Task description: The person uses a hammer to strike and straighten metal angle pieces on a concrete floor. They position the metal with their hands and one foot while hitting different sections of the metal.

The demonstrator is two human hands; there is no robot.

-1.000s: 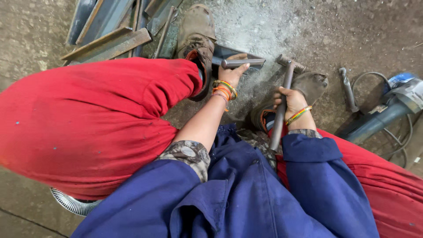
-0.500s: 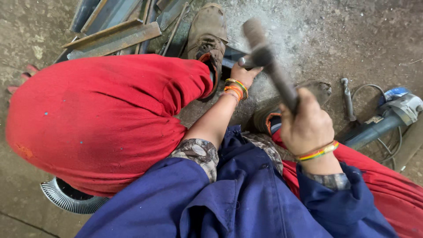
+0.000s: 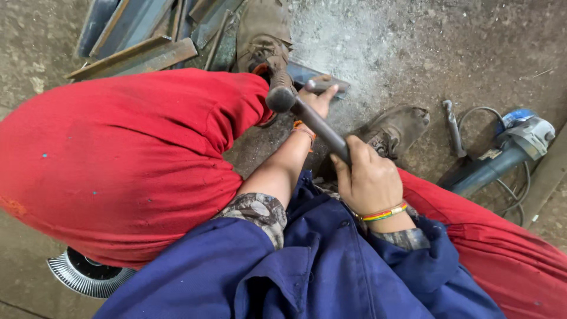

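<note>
Fingers of the right hand wrap tightly round the dark handle of the hammer, gripping it at its lower end just right of centre frame, while the left hand pinches a short metal rod between thumb and fingertips at upper centre. Compared with half a second ago, the hammer head has dropped from its raised, blurred position and now sits close above and just left of the rod, near the left hand's knuckles; a second ago it hung low beside the right shoe. That reads as a striking swing about to land on the held piece, which lies over a flat steel plate on the dusty concrete floor. Room is tight: the red trouser knee fills the left of the frame and touches the path of the hammer head, the left boot stands just beyond the plate, and the right shoe lies just beside the handle. Angle irons are stacked at upper left, an angle grinder with its cable rests at right, and a flap disc shows at lower left.
</note>
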